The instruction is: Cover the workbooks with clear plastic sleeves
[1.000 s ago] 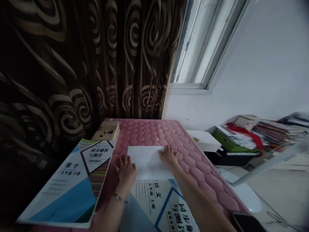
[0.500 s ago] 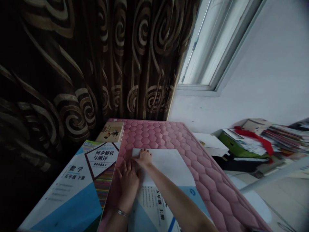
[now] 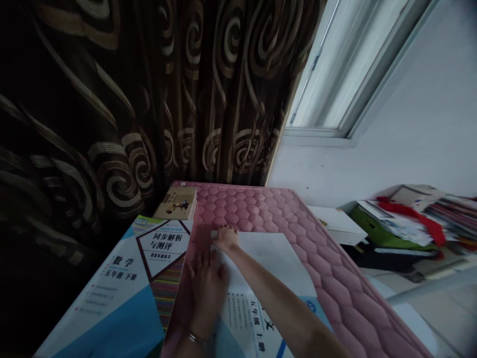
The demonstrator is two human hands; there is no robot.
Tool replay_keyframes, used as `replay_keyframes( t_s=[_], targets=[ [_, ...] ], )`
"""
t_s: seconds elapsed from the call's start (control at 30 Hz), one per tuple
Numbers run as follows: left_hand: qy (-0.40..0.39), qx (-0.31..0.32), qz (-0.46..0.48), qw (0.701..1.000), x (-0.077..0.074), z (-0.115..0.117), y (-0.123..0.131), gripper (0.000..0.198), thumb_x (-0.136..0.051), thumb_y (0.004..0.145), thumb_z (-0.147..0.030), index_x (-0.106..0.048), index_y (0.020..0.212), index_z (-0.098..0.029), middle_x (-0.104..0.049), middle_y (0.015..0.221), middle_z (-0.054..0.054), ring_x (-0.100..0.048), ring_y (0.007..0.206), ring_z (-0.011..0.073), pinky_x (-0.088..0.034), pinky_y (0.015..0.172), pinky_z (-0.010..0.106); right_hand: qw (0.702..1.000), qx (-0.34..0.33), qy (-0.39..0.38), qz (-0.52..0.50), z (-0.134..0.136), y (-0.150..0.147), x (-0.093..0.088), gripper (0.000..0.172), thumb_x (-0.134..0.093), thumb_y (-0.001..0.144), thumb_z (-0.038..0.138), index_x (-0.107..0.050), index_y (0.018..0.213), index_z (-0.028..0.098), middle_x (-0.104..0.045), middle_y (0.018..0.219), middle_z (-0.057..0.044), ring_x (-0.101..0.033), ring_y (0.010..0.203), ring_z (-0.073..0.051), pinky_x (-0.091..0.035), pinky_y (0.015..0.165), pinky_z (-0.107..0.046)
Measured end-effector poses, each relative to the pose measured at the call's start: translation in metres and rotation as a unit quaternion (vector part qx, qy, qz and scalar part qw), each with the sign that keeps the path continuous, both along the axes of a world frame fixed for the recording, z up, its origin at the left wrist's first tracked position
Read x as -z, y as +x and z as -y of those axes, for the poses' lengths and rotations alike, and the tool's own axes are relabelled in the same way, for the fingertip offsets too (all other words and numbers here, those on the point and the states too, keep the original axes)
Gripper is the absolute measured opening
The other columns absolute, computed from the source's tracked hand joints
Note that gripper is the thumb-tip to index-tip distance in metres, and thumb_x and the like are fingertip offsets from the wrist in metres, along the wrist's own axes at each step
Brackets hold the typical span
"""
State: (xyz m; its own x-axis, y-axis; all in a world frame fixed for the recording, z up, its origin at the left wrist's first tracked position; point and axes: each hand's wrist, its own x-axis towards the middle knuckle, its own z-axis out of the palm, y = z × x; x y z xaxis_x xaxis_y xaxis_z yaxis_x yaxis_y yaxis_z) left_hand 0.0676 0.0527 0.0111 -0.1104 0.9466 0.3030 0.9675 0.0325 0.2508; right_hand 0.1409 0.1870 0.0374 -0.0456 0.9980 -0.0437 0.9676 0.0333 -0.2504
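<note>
A book with a blue-and-white cover lies in front of me, and a blank white sheet covers its far part. My right hand rests on the sheet's far left corner, its fingers bent over the far edge. Beside the sheet's left edge, my left hand lies low with its fingers apart, a silver bracelet on the wrist. It seems to touch the edge of the sheet. My right forearm crosses over part of the cover.
A large maths workbook lies to the left, with a small brown book behind it. Beneath is a pink quilted surface. A dark patterned curtain hangs behind. On the right are a white box and piled papers.
The whole view has shifted, so things sit slightly further right. My right hand stays at the sheet's far left corner, and my left hand remains beside the sheet's edge.
</note>
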Motion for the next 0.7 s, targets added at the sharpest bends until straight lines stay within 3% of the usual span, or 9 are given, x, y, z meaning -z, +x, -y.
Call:
replay_keyframes(
  t_s=[0.13,0.37,0.5,0.6,0.7],
  targets=[
    [-0.03,-0.001,0.004,1.0,-0.001,-0.002,0.0,0.047,-0.043,0.093,-0.036,-0.056,0.135,-0.021,-0.052,0.145,0.012,-0.038,0.138,0.0343,-0.019,0.113,0.064,1.0,-0.003,-0.01,-0.002,0.015,0.006,0.002,0.054,-0.072,0.072,0.052,-0.068,0.113,0.017,-0.068,0.115,-0.014,-0.06,0.112,-0.03,-0.045,0.091,-0.038],
    [-0.042,-0.003,0.0,0.999,-0.013,0.004,0.004,0.046,-0.04,0.093,-0.034,-0.057,0.134,-0.022,-0.051,0.146,0.012,-0.035,0.14,0.0338,-0.025,0.112,0.062,0.999,0.036,0.016,-0.004,-0.017,0.001,-0.004,0.043,-0.063,0.083,0.047,-0.07,0.109,0.014,-0.069,0.113,-0.019,-0.062,0.108,-0.03,-0.043,0.092,-0.041],
    [-0.04,-0.005,0.002,0.999,-0.011,0.004,0.003,0.046,-0.043,0.092,-0.035,-0.057,0.134,-0.022,-0.05,0.147,0.011,-0.034,0.141,0.0337,-0.025,0.111,0.062,0.998,0.037,0.05,-0.004,-0.005,-0.003,-0.001,0.044,-0.057,0.087,0.043,-0.065,0.118,0.013,-0.064,0.12,-0.02,-0.056,0.116,-0.032,-0.042,0.095,-0.043],
    [-0.043,-0.011,-0.013,0.999,-0.008,0.001,0.001,0.045,-0.043,0.092,-0.036,-0.058,0.133,-0.023,-0.051,0.146,0.01,-0.035,0.141,0.0324,-0.022,0.113,0.062,0.997,0.023,0.069,-0.012,0.021,0.017,0.003,0.041,-0.056,0.088,0.038,-0.063,0.121,0.013,-0.06,0.127,-0.019,-0.052,0.121,-0.032,-0.043,0.093,-0.041],
    [-0.038,-0.007,-0.042,0.998,-0.007,0.0,-0.001,0.045,-0.04,0.093,-0.034,-0.057,0.133,-0.024,-0.046,0.149,0.01,-0.034,0.141,0.0321,-0.024,0.111,0.064,0.997,0.02,0.068,-0.021,0.052,0.071,0.006,0.032,-0.056,0.088,0.033,-0.067,0.114,0.018,-0.062,0.126,-0.015,-0.055,0.116,-0.029,-0.045,0.09,-0.038]
  ],
)
